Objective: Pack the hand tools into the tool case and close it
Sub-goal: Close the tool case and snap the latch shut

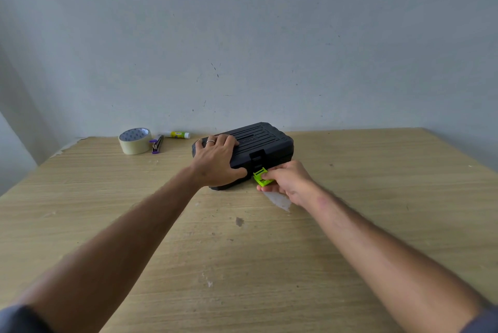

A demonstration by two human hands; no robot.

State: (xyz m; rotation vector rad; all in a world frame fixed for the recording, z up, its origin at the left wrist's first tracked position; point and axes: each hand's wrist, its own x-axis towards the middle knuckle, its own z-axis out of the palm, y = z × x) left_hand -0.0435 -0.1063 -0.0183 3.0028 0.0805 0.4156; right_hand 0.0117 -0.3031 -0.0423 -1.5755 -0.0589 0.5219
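Your right hand [289,181] pinches the green latch [262,177]; left hand [215,159] presses spread on the tool case [265,141]. A misaligned lid could keep the latch from catching.

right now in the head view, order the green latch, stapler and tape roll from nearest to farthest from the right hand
1. green latch, pinched by the right hand at the case front
2. stapler, far left near the wall
3. tape roll, just left of the stapler
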